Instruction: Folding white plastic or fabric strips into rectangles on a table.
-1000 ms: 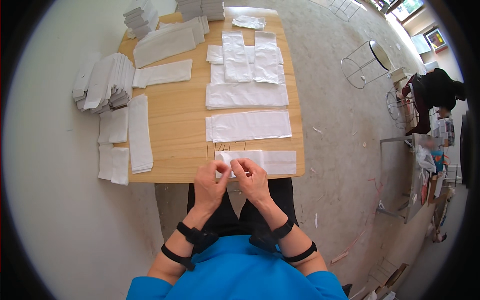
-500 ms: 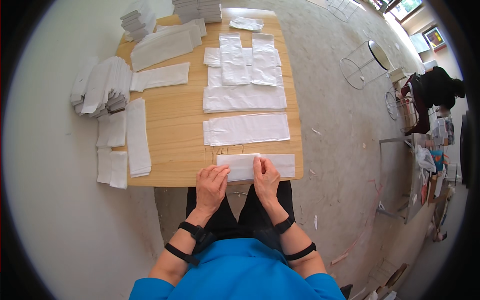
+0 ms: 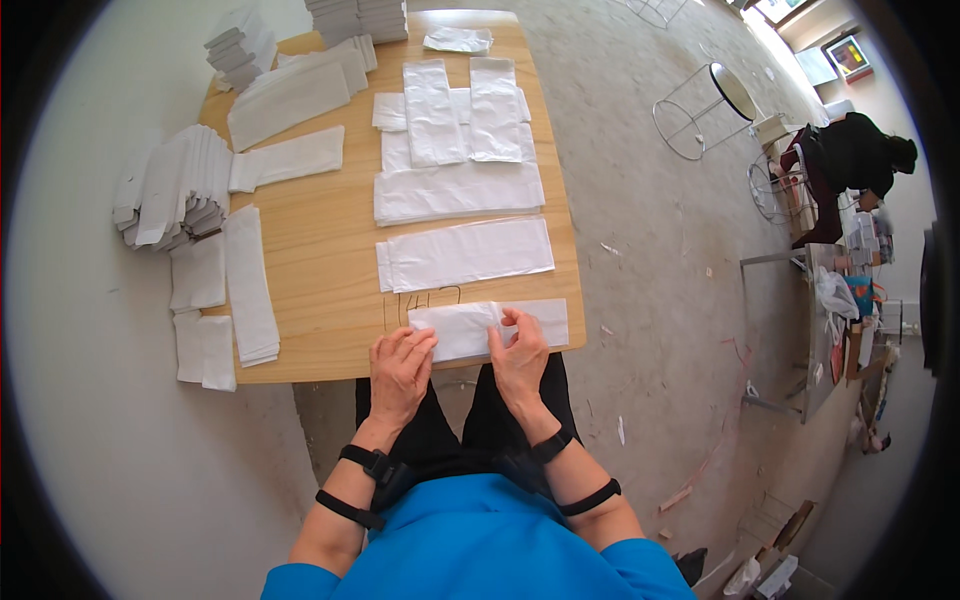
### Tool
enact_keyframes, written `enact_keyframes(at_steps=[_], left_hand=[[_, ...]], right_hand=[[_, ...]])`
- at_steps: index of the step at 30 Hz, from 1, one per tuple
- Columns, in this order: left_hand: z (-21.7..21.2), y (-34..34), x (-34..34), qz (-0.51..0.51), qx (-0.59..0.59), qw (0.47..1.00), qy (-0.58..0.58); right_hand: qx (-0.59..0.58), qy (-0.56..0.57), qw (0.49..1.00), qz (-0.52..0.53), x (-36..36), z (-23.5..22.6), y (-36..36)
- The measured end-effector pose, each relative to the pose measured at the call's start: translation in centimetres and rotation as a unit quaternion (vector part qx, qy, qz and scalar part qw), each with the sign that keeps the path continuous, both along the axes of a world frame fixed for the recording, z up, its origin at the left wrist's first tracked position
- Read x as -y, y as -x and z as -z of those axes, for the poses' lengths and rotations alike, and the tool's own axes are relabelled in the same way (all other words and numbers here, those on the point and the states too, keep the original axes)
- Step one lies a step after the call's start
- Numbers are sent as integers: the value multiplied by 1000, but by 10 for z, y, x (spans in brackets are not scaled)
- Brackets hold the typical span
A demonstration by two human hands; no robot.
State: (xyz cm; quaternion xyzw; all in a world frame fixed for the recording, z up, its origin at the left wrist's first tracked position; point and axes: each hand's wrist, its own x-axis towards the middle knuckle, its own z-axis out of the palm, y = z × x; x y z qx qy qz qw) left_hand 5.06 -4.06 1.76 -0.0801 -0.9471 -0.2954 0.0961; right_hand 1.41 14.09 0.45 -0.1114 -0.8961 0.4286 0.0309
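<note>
A flat white folded sheet (image 3: 455, 330), possibly a thin bag, lies along the near right edge of the table. A vertical edge crosses it near its middle, where its right part looks slightly greyer. My left hand (image 3: 402, 370) rests on its left end, fingers stretched out side by side with their tips on the sheet. My right hand (image 3: 522, 360) is over the middle edge, thumb and forefinger apart, the other fingers bent. Beyond it lie another white folded strip (image 3: 470, 255) and a layered pile of strips (image 3: 460, 195) with two upright pieces (image 3: 432, 115) on top.
On the wooden table's (image 3: 310, 225) left side are fanned white stacks (image 3: 185, 185), a long strip (image 3: 250, 285) and small folded pieces (image 3: 197, 272). Taller stacks (image 3: 355, 18) stand at the far edge. A round stool (image 3: 733, 92) and a person in black (image 3: 850, 155) are to the right.
My right thumb and forefinger, pinched together at the sheet's middle edge before, have now come apart. My left hand stays on the left end. The whole view has shifted a little.
</note>
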Motion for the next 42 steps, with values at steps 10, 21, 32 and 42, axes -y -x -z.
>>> enact_keyframes(at_steps=[10,21,32,42], left_hand=[[10,1,10,-157,179,901,-363],[7,21,25,-167,319,731,-579],[-21,24,26,91,120,987,56],[0,25,34,125,121,983,65]], right_hand=[[-45,116,989,-78,4,-11,-3],[-18,138,989,-55,9,1,6],[-104,-138,910,-377,1,-39,15],[-47,-175,888,-422,-6,-10,20]])
